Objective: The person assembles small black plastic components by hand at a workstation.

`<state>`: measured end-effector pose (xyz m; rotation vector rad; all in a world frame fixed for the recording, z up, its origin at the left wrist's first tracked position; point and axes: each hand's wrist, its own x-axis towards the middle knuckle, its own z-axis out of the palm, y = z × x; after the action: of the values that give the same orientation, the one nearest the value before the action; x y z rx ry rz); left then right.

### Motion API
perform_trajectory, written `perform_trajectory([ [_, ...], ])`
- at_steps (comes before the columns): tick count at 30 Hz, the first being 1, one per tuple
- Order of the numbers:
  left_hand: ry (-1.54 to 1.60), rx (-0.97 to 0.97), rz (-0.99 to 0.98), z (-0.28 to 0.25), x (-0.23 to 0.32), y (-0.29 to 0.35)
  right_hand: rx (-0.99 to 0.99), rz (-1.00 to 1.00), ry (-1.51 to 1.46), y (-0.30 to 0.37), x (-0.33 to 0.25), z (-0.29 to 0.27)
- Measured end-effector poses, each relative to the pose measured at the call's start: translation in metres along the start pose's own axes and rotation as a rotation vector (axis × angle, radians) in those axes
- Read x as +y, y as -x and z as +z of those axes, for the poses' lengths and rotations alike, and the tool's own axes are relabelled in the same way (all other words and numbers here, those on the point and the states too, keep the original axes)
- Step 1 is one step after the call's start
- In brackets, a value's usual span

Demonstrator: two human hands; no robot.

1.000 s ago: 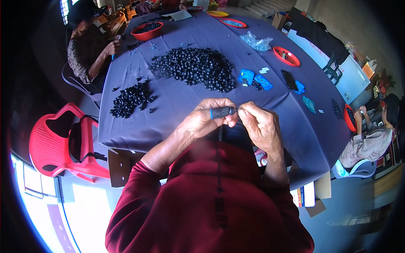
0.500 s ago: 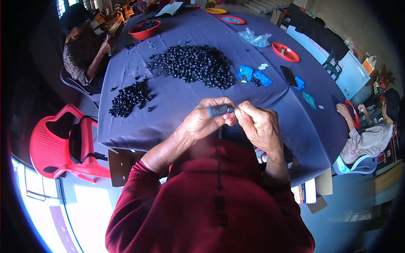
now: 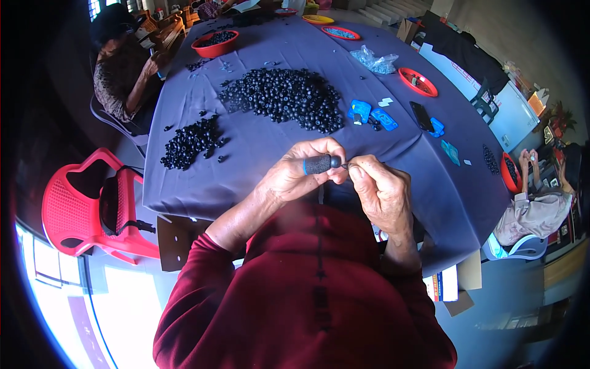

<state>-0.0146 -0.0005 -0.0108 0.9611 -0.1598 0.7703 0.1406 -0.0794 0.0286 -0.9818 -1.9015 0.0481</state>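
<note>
Over the near edge of the table, both my hands meet in front of my dark red top. My left hand [image 3: 287, 175] wears a dark finger sleeve [image 3: 316, 164] with a blue rim. At the sleeve's tip its fingers pinch a small round black part [image 3: 335, 161]. Close against it, my right hand [image 3: 386, 194] has thumb and forefinger pressed together on a tiny dark piece, too small to name. Beyond my hands lies a large heap of black round parts [image 3: 289, 98]. A smaller heap of black parts [image 3: 192, 144] lies to its left.
A red bowl [image 3: 215, 44] of black parts stands far left. To the right lie blue cases [image 3: 359, 111], a phone [image 3: 421, 115], a clear bag [image 3: 375, 61] and a red tray [image 3: 418, 82]. Co-workers sit left and right. A red chair [image 3: 86, 203] stands left.
My right hand has shifted slightly right, and the round black part shows more plainly between my hands. The co-worker at right has lifted a hand off the table. The view has shifted a little.
</note>
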Motion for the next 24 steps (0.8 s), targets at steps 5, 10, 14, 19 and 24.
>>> perform_trajectory([
  [5, -0.023, -0.026, 0.021, -0.003, 0.0, 0.0, 0.052, 0.102, -0.067, -0.002, -0.009, 0.001],
  [10, -0.911, 0.295, 0.099, -0.03, 0.032, 0.006, 0.122, 0.144, -0.045, 0.001, 0.008, -0.003],
  [14, -2.184, 0.782, 0.146, -0.146, 0.082, 0.053, 0.111, 0.19, -0.035, -0.005, 0.017, 0.001],
  [19, -2.487, 1.022, -0.089, -0.202, 0.134, 0.099, 0.103, 0.181, -0.007, -0.005, 0.025, 0.011],
  [24, -2.544, 1.066, -0.391, -0.201, 0.14, 0.096, 0.098, 0.209, 0.002, -0.005, 0.027, 0.006],
])
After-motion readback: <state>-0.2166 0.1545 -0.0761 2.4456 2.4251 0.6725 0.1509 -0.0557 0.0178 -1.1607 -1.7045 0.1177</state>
